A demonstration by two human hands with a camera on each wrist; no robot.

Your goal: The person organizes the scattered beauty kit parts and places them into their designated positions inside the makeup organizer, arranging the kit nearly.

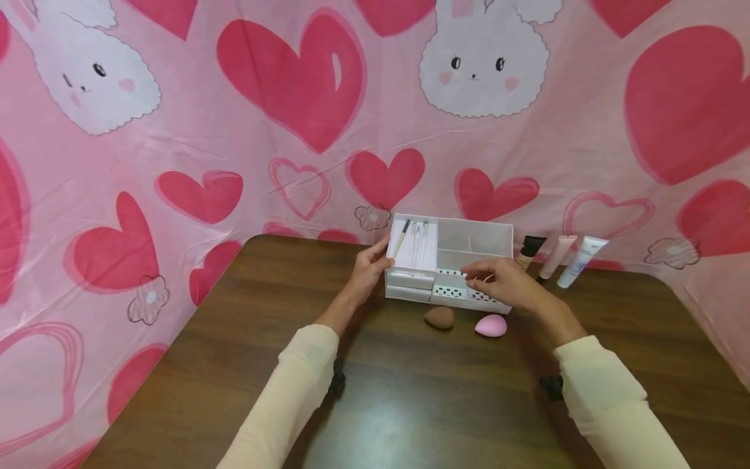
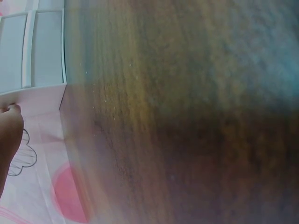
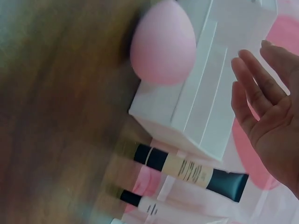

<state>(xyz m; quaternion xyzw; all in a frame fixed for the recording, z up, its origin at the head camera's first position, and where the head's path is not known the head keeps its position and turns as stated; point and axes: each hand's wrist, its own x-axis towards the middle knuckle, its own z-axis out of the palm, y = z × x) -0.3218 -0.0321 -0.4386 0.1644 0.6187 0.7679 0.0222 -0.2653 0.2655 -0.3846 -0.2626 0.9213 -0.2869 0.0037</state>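
Observation:
A white makeup organizer [image 1: 474, 238] stands near the back edge of the table. My left hand [image 1: 370, 264] rests on its left side, thumb by the front corner and fingers along the side wall. Several makeup brushes [image 1: 417, 244] lie in its upper left tray, above two small drawers [image 1: 409, 293]. Over the right part, near the dotted front compartments [image 1: 451, 292], my right hand [image 1: 498, 280] hovers with fingers loosely bent and nothing between them. In front lie a brown makeup sponge [image 1: 441, 318] and a pink makeup sponge [image 1: 491, 326].
Right of the organizer stand a black-capped foundation tube [image 3: 187, 170], a pale pink tube [image 1: 556, 257] and a white tube [image 1: 580, 262]. A pink cloth [image 1: 328, 195] with hearts and rabbits hangs behind the dark wooden table [image 1: 375, 404].

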